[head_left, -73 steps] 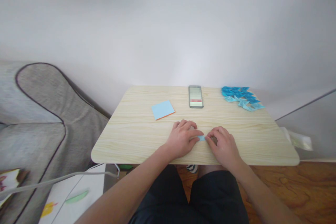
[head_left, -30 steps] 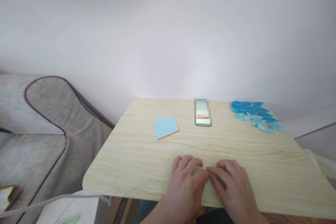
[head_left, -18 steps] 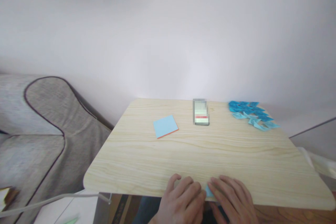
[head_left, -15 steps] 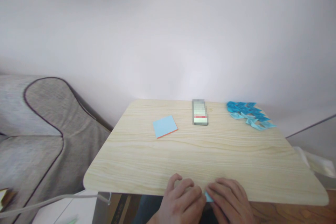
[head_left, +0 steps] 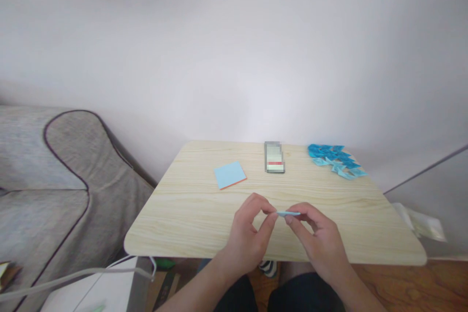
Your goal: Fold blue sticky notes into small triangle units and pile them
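Observation:
Both of my hands hold one small folded light-blue paper (head_left: 288, 213) just above the near part of the wooden table (head_left: 190, 214). My left hand (head_left: 250, 236) pinches its left end between thumb and fingers. My right hand (head_left: 316, 241) pinches its right end. The paper lies flat and thin, seen nearly edge-on. Farther back on the table a pad of light-blue square sheets (head_left: 229, 174) lies to the left, and a heap of several folded blue paper pieces (head_left: 334, 160) sits at the far right corner.
A phone (head_left: 274, 157) with a blurred screen lies at the table's far middle. A grey sofa (head_left: 54, 175) stands left of the table, with a white cable (head_left: 73, 277) below it. A white wall rises behind. Wooden floor shows at the right.
My hands pressed the paper flat at the table's near edge; now they have lifted it off the surface, pinched between both. The camera view has tilted down a little.

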### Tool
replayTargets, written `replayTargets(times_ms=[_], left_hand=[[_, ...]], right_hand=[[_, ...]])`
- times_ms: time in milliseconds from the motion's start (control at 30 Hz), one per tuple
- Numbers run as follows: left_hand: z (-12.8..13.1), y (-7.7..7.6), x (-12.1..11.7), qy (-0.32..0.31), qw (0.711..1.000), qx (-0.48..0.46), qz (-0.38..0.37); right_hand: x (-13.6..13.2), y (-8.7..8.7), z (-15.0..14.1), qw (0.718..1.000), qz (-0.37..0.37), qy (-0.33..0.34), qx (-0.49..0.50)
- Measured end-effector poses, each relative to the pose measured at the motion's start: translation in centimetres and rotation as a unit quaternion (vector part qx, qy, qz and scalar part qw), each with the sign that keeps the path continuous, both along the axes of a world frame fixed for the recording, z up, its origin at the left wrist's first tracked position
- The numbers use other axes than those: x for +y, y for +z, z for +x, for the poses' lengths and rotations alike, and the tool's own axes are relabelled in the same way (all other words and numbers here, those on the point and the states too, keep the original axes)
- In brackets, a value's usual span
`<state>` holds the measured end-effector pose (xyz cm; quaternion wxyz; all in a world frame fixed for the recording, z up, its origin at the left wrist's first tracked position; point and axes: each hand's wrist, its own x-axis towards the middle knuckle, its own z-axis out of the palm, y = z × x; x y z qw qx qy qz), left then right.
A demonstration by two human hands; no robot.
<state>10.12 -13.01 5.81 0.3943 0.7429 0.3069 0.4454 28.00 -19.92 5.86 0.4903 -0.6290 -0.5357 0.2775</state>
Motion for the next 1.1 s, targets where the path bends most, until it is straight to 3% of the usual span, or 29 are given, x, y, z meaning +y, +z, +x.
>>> replayTargets(times_ms=[167,300,467,700,967,1100], left_hand=[[0.8,0.7,-0.1,-0.004,0.998,-0.033,-0.056],[0.8,0.6,-0.2,0.012,0.998,-0.035,-0.059],[0.4,0.3,-0.4,0.028,0.999,-0.015,-0.019],[0.4,-0.3,-1.1,-0.015,0.993,-0.015,0.117],[0.7,-0.3,-2.0,0.008,0.992,-0.038,0.118],[0.8,0.0,-2.6,-0.01,0.994,-0.052,0.098]], right_hand=[[0.3,0.7,-1.1,0.992,0.002,-0.023,0.127],[-0.3,1.4,-1.7,0.991,-0.003,-0.028,0.132],[-0.9,2.1,-1.8,0.989,0.016,-0.054,0.14],[-0.8,0.7,-2.2,0.936,-0.025,0.0,0.351],[-1.5,1.3,-2.7,0.913,-0.008,0.007,0.408],[-1.6,1.0,-2.6,0.916,-0.026,-0.02,0.4]])
